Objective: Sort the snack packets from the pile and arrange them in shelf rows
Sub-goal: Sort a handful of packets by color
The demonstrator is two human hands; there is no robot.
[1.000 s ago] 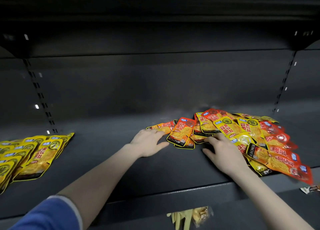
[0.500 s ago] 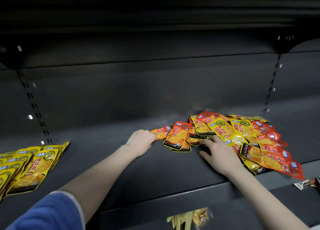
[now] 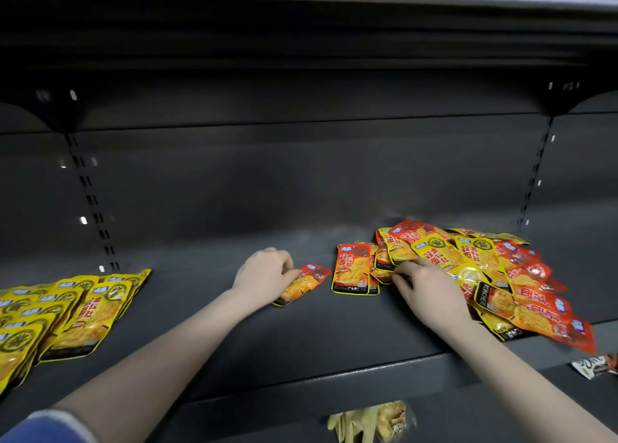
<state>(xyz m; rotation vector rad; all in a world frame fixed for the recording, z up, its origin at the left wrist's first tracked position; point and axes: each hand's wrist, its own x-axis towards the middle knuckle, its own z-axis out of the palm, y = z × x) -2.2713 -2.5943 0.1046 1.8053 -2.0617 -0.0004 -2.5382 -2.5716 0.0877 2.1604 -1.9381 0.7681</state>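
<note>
A mixed pile of red and yellow snack packets (image 3: 481,268) lies on the right of the dark shelf (image 3: 207,309). My left hand (image 3: 264,275) grips a red packet (image 3: 306,282) that lies apart from the pile, to its left. My right hand (image 3: 428,289) rests on the pile's left edge, its fingertips curled onto packets there. Just left of those fingers a red packet (image 3: 352,268) lies flat on another one. Several yellow packets (image 3: 67,312) sit in overlapping rows at the shelf's far left.
The shelf's front lip (image 3: 301,385) runs below my arms. On a lower level sit a clear packet of pale snacks (image 3: 378,419) and, at the right edge, a white packet (image 3: 592,365). Slotted uprights (image 3: 90,202) stand at the back wall.
My left hand has drawn one red packet leftward out of the pile and holds it. The right hand stays on the pile's edge. The camera has tilted up slightly.
</note>
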